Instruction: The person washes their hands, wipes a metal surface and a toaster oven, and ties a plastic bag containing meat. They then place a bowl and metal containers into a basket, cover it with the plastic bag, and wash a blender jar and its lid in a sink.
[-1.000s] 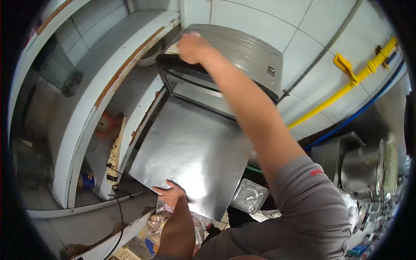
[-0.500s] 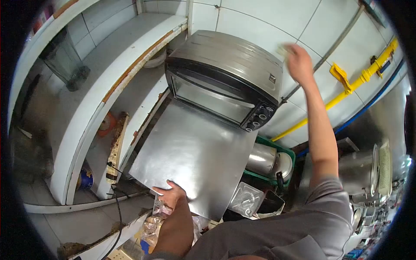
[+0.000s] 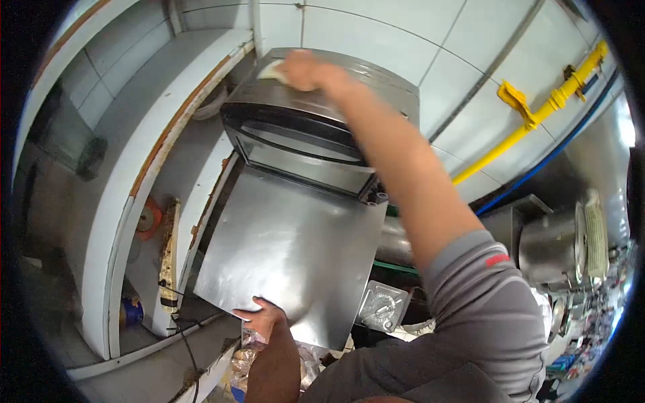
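Note:
My right hand point(image 3: 304, 70) presses a pale cloth point(image 3: 273, 71) onto the top left of a steel toaster oven point(image 3: 379, 77); motion blurs hand and cloth a little. The oven has a dark front, a glass door and knobs, partly covered by my right arm. It sits at the back of a bare steel table point(image 3: 289, 235). At the table's near left corner rests my left hand point(image 3: 264, 318), fingers spread over the edge and holding nothing visible.
White shelves point(image 3: 144, 181) run along the left, with a power strip point(image 3: 169, 252) and cord hanging beside them. A yellow pipe point(image 3: 497, 151) crosses the tiled wall. To the right stand a large metal pot point(image 3: 547, 242) and a clear plastic lid point(image 3: 383, 306). Plastic bags point(image 3: 306, 363) lie below the table edge.
My right hand has swung left with the cloth, from beside the wall right of the oven onto the oven's top left. The view has shifted slightly; my left hand stays on the table edge.

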`<state>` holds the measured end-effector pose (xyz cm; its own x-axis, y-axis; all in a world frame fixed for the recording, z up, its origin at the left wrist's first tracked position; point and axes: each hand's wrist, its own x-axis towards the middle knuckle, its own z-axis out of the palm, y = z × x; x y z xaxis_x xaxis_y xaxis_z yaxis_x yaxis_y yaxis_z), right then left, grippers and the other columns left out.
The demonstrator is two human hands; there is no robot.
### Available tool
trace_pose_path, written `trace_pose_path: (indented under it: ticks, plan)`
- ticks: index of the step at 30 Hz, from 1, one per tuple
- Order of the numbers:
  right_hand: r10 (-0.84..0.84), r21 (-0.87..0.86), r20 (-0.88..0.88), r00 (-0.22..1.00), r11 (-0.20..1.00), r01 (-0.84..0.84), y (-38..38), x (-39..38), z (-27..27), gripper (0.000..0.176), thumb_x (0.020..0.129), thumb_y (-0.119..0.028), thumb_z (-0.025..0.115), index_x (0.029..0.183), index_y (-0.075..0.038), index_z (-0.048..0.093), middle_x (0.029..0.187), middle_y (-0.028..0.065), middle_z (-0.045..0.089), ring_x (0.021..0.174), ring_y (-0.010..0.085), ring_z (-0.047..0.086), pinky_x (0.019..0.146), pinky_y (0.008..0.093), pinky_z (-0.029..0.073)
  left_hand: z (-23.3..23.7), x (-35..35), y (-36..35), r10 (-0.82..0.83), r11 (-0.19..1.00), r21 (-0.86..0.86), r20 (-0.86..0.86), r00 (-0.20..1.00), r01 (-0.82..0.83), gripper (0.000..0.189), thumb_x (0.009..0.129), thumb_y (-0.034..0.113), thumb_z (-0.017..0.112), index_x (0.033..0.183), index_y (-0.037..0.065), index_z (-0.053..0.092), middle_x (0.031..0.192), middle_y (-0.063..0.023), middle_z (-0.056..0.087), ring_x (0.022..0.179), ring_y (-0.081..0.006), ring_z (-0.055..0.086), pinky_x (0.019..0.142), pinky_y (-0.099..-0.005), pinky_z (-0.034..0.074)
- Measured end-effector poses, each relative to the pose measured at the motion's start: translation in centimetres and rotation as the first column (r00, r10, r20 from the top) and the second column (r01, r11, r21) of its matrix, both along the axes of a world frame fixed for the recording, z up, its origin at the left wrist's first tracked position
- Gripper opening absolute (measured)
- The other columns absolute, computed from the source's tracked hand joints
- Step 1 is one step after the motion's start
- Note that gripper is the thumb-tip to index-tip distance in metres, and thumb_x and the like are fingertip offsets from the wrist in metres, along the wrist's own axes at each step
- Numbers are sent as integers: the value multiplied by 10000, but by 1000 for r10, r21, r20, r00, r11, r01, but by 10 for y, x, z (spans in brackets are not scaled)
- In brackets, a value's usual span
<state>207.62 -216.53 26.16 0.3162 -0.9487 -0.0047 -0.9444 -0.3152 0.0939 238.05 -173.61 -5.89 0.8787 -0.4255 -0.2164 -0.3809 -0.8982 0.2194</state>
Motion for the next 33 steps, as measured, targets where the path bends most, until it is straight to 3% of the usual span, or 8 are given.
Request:
trace_pose_path:
  ticks: [2,3,4,9,15,21,24,33]
  plan:
    - [-174,-111,14,985,978,174,76,-85,-5,405,964,-173,469,1335,-90,607,1315,171,615,1188,375,575,1061,494,442,13,1,-4,-10,1000,4,-24,1000,10,852,959,664,438,1627,234,133,1248,-359,535,1049,-509,636,877,-643,512]
    - [24,-427,65,998,904,6,113,-161,-32,380,957,-192,490,1291,-65,620,1217,215,650,1099,404,601,1008,499,464,14,2,-7,-19,1000,-1,-16,1000,19,854,958,658,447,1627,229,135,1241,-359,538,1049,-506,636,876,-640,512]
    - [-176,-172,156,972,964,202,154,-204,-18,353,938,-185,498,1219,-26,641,1131,264,661,1065,429,608,959,511,479,15,1,-7,-22,1000,-5,-12,1000,22,857,957,653,456,1627,225,136,1233,-359,541,1049,-502,636,875,-637,512]
    - [-859,-79,-180,480,499,863,312,-426,-99,301,858,-167,546,1050,-4,710,1112,243,695,1076,398,654,937,484,519,9,8,-3,-13,996,85,-26,1000,15,864,960,637,457,1637,245,89,1274,-298,518,1110,-458,616,926,-592,512]
    - [-388,-505,229,893,737,449,179,-242,27,245,860,-143,562,1007,-21,716,1038,244,693,999,449,639,884,511,517,17,6,-4,23,1000,14,-80,997,-22,852,964,593,472,1637,234,91,1332,-317,488,1143,-471,601,971,-587,494]
    - [373,-575,193,907,792,-204,-33,-23,48,337,911,-98,542,1200,-131,712,1174,105,699,1159,358,594,1030,472,475,38,-2,-12,52,997,60,-44,998,-49,850,959,591,488,1635,237,113,1320,-336,513,1126,-495,607,959,-601,475]
    - [189,-78,36,981,980,-185,-100,56,-19,432,945,-109,523,1323,-259,667,1370,82,637,1329,304,547,1085,443,479,18,4,-8,25,999,49,-46,999,-23,856,960,603,477,1636,238,98,1320,-325,520,1121,-485,612,946,-612,477]
    - [19,-150,80,997,989,-7,-37,-132,-4,452,966,-117,486,1384,-227,620,1327,164,641,1217,393,604,1085,477,461,46,1,-20,28,991,135,-172,985,-4,844,972,621,419,1637,275,32,1431,-309,432,1259,-459,552,985,-665,458]
